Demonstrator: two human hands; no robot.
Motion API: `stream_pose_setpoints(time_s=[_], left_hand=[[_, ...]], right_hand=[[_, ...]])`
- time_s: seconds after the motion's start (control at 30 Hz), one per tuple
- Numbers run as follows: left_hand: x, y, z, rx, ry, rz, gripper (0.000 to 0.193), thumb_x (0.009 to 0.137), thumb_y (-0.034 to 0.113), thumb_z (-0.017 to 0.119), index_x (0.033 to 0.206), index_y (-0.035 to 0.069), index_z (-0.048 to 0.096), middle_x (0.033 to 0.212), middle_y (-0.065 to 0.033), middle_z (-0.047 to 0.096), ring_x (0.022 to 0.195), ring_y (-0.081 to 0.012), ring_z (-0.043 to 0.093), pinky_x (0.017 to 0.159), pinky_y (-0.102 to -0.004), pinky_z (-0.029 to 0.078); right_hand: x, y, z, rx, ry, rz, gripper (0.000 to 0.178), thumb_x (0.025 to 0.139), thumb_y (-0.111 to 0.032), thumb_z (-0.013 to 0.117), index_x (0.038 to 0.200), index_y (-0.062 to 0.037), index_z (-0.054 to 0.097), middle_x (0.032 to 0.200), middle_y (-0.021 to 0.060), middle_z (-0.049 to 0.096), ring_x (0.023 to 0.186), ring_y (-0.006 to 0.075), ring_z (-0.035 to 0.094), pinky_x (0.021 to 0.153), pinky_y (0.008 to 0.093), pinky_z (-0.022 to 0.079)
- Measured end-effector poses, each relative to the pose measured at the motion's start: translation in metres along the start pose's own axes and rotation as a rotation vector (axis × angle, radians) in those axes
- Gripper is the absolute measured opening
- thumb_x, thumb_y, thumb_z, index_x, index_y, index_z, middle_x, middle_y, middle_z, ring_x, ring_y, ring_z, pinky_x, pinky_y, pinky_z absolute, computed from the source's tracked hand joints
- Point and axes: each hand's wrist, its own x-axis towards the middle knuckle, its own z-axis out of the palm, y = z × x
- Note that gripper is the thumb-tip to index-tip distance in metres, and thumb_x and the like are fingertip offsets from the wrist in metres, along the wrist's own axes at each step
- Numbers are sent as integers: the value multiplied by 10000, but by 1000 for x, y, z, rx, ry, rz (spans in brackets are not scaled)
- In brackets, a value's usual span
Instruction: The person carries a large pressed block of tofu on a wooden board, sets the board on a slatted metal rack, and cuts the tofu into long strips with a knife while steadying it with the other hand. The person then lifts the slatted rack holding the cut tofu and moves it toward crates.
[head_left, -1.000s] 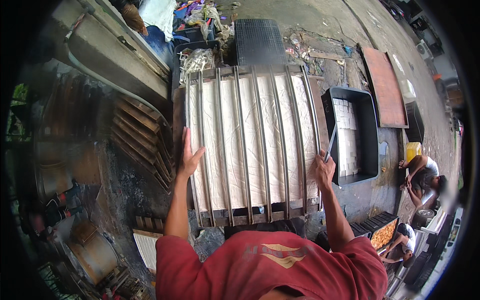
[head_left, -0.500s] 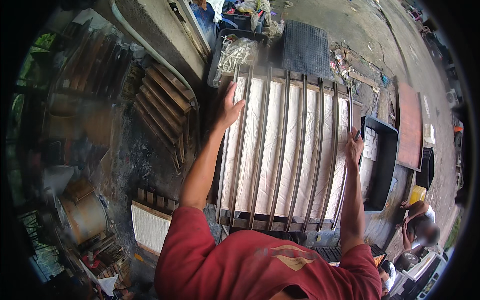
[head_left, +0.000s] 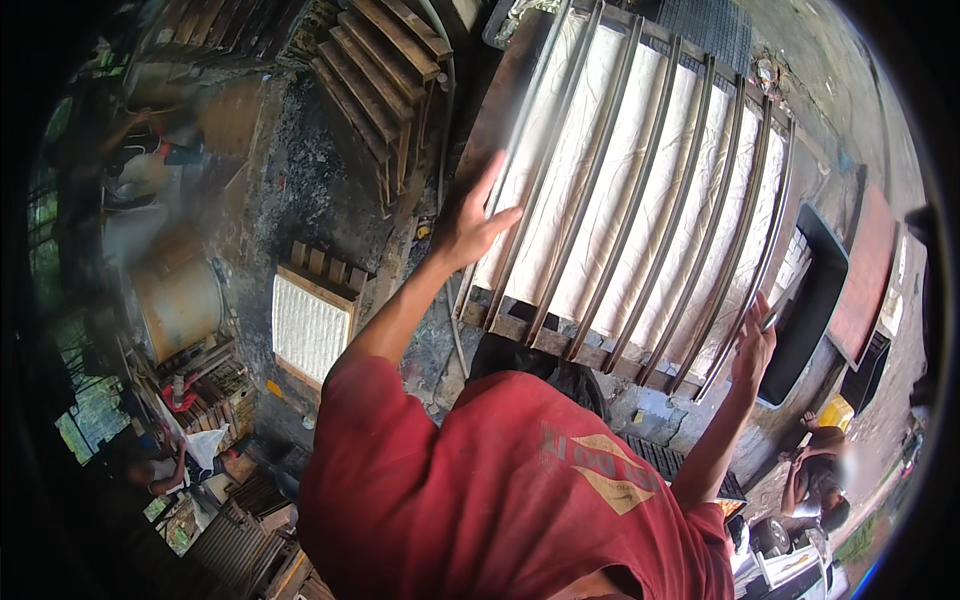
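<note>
A metal-barred rectangular panel of creased white sheeting [head_left: 653, 200] lies ahead of the person. At its left edge, the left hand [head_left: 473, 225] spreads wide, grasping nothing visible; at its right edge, the right hand [head_left: 753, 350] curls round a small shiny metal object [head_left: 768, 322], near a black plastic tub [head_left: 812, 325].

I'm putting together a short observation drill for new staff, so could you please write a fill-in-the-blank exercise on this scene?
1. The left hand is at the ____ side of the barred rack.
2. The dark tub lies to the ____ of the right hand.
3. The small container just below the tub in the picture is ____.
4. The person's shirt is mainly ____.

Missing words: left; right; yellow; red.
</note>
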Motion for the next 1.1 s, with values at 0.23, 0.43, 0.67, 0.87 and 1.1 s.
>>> stream_pose_setpoints(time_s=[0.23,0.43,0.67,0.87,1.1], left_hand=[[-149,2,-2,-76,25,-121,851,953,42,657,1633,-93,164,1716,-249,202,1599,-276,199,1292,-370,149],[-150,2,-30,105,-77,-143,829,969,164,722,1609,-87,258,1663,-284,317,1556,-321,320,1262,-360,249],[-237,45,-2,494,279,19,655,954,208,750,1492,-57,487,1435,-275,591,1330,-348,592,1111,-416,481],[-190,78,109,-510,-357,-164,316,950,236,797,1149,3,719,1068,-85,731,979,-173,712,842,-335,604],[-97,82,99,-1157,-295,-420,242,1009,300,697,1098,77,663,975,-42,697,877,-179,716,792,-358,640]], right_hand=[[-87,29,8,223,70,0,556,979,-170,570,1488,48,538,794,-64,506,670,42,442,584,239,340],[-95,29,-5,59,26,-40,519,1002,-223,587,1458,23,578,979,37,589,837,107,529,727,278,401],[-243,31,25,179,87,-7,262,1070,-244,623,1189,-23,699,667,-79,451,560,31,371,476,229,257],[-321,-20,88,510,-725,71,477,1099,-418,542,1171,33,677,615,-26,494,460,69,410,426,261,304],[-250,-96,165,621,-309,-248,594,1000,-319,734,1459,4,541,977,104,673,905,202,621,804,328,517]])
